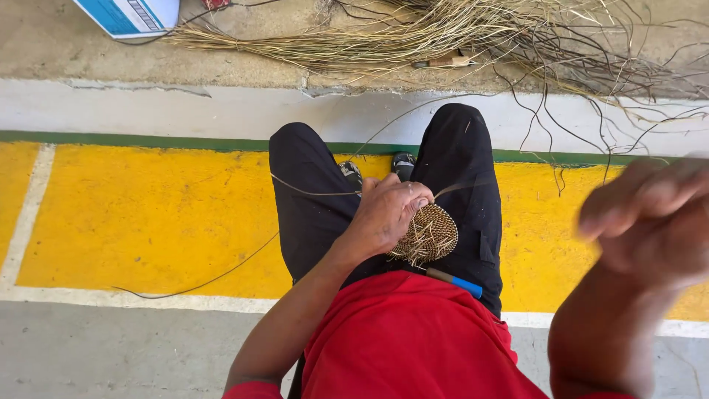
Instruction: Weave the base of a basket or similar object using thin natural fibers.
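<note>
Fibre bundle (413, 37) lies on the floor ahead; left hand (388, 213) fingers closed on woven disc (432, 233), right hand (653, 222) raised (blurred, grip indeterminate).

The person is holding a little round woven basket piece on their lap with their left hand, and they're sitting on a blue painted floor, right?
Not quite. The head view shows the left hand holding the round woven piece on the lap, but the painted floor is yellow, not blue.

bright even daylight, soft shadows, motion-blurred right hand (650, 222)
</note>
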